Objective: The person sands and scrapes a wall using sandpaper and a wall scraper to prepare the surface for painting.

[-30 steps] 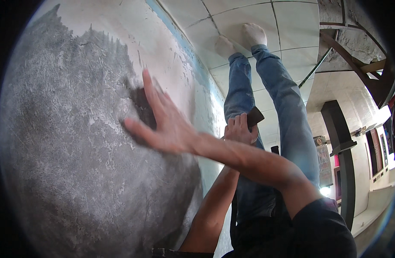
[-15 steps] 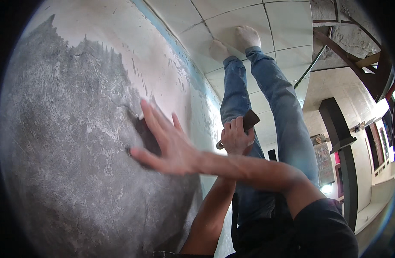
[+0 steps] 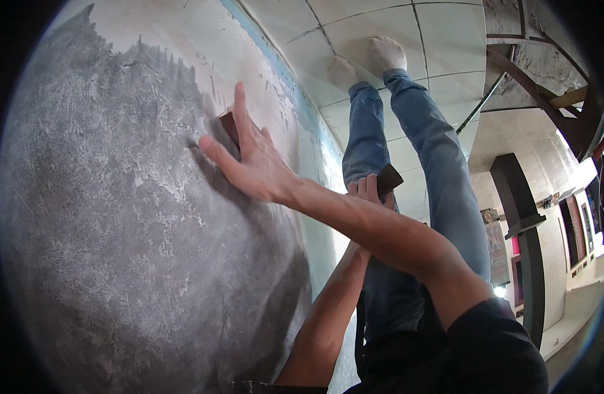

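My right hand (image 3: pixel 259 164) reaches across my left forearm to the grey, rough-coated wall (image 3: pixel 131 217). Its thumb and a finger stretch apart over a flat reddish-brown piece (image 3: pixel 229 126), held against the wall near the border of the grey coat and the pale paint. Whether that piece is a scraper blade or a sanding sheet, I cannot tell. Down by my knee, my left hand (image 3: pixel 365 188) is closed round a scraper with a dark, flared blade (image 3: pixel 389 178); the handle is mostly hidden in the fist.
Pale wall (image 3: pixel 183 26) with a flaking blue strip (image 3: pixel 254 29) borders the white tiled floor (image 3: pixel 374 26). My legs in blue jeans (image 3: pixel 440 151) and light socks lie over the tiles. On the right are a dark post (image 3: pixel 533 282) and wooden beams (image 3: pixel 538 85).
My right hand has moved up along the wall, and more of the reddish-brown piece shows. The left hand keeps its hold on the scraper, showing slightly further right.
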{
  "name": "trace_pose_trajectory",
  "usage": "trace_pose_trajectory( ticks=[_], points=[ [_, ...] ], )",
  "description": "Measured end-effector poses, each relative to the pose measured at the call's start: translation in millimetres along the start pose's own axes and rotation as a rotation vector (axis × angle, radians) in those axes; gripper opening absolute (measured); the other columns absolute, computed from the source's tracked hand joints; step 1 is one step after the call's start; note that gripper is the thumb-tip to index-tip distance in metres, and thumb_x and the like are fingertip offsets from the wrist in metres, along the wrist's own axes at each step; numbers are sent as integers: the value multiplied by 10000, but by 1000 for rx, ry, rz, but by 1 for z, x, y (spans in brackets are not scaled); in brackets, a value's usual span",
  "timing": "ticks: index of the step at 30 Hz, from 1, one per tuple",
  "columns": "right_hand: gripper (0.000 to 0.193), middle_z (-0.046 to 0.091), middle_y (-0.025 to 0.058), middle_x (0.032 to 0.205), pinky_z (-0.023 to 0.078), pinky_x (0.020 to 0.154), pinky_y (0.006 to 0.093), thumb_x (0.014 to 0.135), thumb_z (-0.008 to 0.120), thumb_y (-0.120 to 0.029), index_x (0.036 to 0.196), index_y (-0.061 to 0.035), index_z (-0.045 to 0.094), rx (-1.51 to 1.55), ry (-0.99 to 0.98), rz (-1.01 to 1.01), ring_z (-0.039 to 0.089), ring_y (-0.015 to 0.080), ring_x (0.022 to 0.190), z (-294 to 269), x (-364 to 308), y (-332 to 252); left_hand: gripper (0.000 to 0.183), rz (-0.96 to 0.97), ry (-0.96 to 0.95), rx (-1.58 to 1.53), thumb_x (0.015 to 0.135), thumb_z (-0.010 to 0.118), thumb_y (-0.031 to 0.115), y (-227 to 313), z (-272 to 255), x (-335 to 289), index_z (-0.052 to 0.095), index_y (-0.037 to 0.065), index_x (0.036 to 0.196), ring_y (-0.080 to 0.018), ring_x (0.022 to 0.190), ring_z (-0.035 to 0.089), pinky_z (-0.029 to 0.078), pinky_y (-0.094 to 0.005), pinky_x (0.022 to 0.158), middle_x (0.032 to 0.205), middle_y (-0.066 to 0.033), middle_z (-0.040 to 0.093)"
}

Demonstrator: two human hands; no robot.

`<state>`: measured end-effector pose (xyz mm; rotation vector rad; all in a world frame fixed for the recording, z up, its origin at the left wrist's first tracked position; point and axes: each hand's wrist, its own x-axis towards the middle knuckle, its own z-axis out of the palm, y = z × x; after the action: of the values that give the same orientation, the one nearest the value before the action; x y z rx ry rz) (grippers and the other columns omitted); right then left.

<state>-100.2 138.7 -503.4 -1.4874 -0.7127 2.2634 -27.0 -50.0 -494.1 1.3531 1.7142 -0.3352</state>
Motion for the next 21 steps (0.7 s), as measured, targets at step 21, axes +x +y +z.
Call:
trace_pose_trajectory(
  ticks=[21],
  points=[
    [1118, 270, 288, 1531, 63, 1207, 504, 901, 409, -691, 1476, -11, -267, 206, 33, 72, 234, 386, 1454, -3, -1, 12, 412, 13, 9, -10, 711, 704, 293, 3, 2, 3, 614, 67, 1044, -332, 875, 619, 528, -461, 739, 940, -111, 660]
  ],
)
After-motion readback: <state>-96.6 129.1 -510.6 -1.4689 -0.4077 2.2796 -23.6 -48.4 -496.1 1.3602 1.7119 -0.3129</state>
